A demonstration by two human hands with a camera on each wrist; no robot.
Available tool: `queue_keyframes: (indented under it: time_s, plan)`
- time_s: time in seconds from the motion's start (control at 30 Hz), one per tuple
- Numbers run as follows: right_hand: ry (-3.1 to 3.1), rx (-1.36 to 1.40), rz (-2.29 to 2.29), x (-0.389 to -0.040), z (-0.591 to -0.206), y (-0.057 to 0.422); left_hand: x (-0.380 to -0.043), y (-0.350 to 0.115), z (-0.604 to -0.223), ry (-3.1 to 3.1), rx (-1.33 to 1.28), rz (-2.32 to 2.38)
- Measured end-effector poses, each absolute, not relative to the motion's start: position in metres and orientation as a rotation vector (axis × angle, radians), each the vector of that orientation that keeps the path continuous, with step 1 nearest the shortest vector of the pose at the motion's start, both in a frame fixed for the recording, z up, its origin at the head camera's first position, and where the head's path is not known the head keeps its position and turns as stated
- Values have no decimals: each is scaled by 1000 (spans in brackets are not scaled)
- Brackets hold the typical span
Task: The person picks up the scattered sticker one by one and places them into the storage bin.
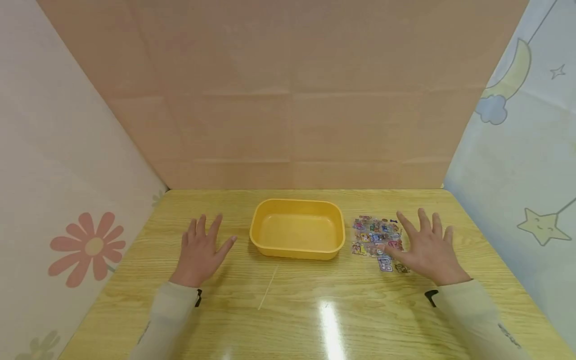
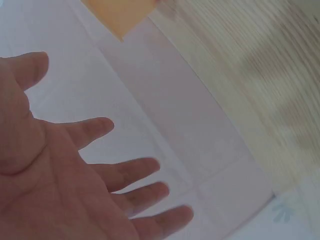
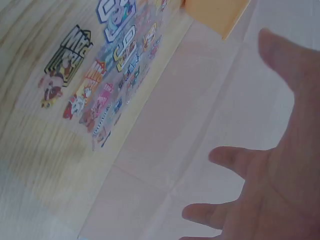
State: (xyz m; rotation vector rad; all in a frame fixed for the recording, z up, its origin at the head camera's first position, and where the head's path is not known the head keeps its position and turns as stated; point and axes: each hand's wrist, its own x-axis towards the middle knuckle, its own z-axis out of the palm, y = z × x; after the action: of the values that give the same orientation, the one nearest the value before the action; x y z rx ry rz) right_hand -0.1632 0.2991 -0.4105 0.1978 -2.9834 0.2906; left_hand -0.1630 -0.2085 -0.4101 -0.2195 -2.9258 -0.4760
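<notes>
A yellow plastic basin (image 1: 297,252) stands at the middle of the wooden table, with nothing visible inside it. Just right of it lies a spread of clear sheets with colourful printed stickers (image 1: 371,237), also in the right wrist view as stickers (image 3: 117,65) with cartoon figures and lettering. My left hand (image 1: 201,252) is left of the basin, fingers spread, holding nothing. On the other side my right hand (image 1: 429,250) has its fingers spread too; its thumb overlaps the stickers in the head view, and whether it touches them I cannot tell. Both palms (image 2: 60,185) appear bare in the wrist views.
A plain pinkish-brown backdrop (image 1: 288,125) rises behind the table's far edge. Patterned side panels flank the table, with a red flower (image 1: 93,246) on the left and a star (image 1: 543,226) on the right. Light glares off the tabletop (image 1: 297,300) near the front.
</notes>
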Motion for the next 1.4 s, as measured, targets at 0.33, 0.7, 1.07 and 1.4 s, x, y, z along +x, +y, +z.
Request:
queue_keyframes:
  time_s: [0.33, 0.7, 1.07, 1.4]
  plan:
    - [-3125, 141, 278, -169, -421, 305, -182, -183, -413, -2947, -134, -791]
    - [-3248, -124, 469, -174, -428, 306, -197, -160, -421, -2914, -132, -898]
    - [-3240, -280, 511, -176, -434, 296, -202, -149, -423, -2934, -88, -966]
    - [-3218, -321, 594, -178, -434, 297, -204, -145, -427, -2952, -71, -967]
